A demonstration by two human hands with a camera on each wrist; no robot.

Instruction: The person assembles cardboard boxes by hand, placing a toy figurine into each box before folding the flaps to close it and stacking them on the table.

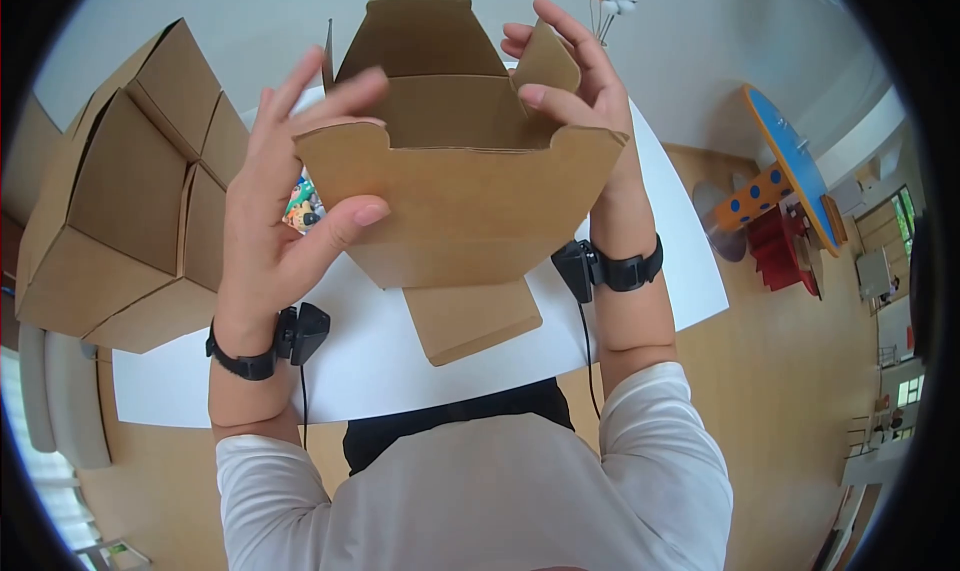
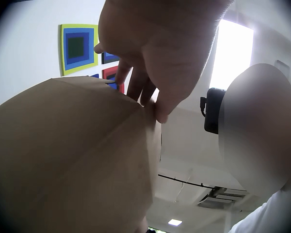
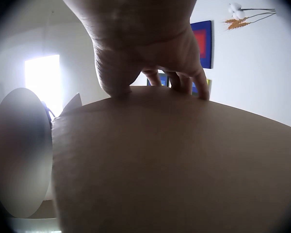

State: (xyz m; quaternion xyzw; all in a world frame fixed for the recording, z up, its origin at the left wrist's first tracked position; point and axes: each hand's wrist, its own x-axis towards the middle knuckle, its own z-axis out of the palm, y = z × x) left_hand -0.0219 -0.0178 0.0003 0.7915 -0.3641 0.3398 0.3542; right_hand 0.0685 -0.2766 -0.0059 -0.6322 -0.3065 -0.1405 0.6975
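An open cardboard box [image 1: 470, 206] is tilted over the white table between my two hands, with its top flaps raised and another flap [image 1: 475, 321] hanging below. My left hand [image 1: 262, 196] is at the box's left side, its thumb stretched along the front panel and its blurred fingers extended near the upright left flap. On the right, my right hand [image 1: 598, 96] pinches the right side flap [image 1: 548, 61], thumb inside and fingers behind. Brown cardboard [image 2: 72, 150] fills much of the left wrist view, and the box wall [image 3: 174, 155] fills the right wrist view.
Several brown cardboard boxes [image 1: 140, 171] are stacked at the left. The white table [image 1: 680, 271] lies beneath, with a small colourful item [image 1: 303, 208] partly hidden behind my left hand. A vase's dried stems [image 1: 612, 3] rise at the back; a blue-topped round table [image 1: 785, 161] stands right.
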